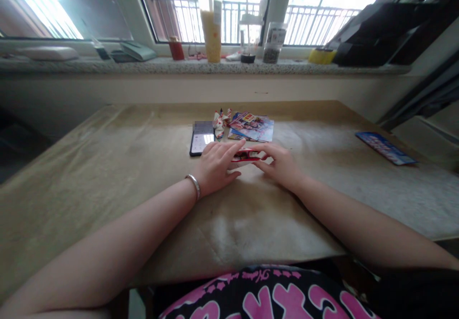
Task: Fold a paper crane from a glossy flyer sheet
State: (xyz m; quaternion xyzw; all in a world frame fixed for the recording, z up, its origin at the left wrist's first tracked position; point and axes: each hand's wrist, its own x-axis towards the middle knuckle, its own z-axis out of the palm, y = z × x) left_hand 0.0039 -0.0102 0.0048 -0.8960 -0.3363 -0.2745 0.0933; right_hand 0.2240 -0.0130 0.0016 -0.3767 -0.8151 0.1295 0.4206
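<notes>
A small red and white folded paper (246, 156) lies on the brown table (143, 166) between my two hands. My left hand (216, 164), with a silver bracelet on the wrist, lies over the paper's left end, fingers stretched flat and pressing it down. My right hand (279, 164) pinches the paper's right end with fingertips and thumb. Just beyond the hands lie a dark phone (202, 137), some small folded paper figures (221, 120) and a stack of colourful printed sheets (253, 127).
A blue printed strip (385, 148) lies at the table's right side. The windowsill behind holds a tall yellow drink cup (211, 27), a red can (176, 49), jars (272, 44) and a dark bag (380, 34). The table's near edge meets my lap.
</notes>
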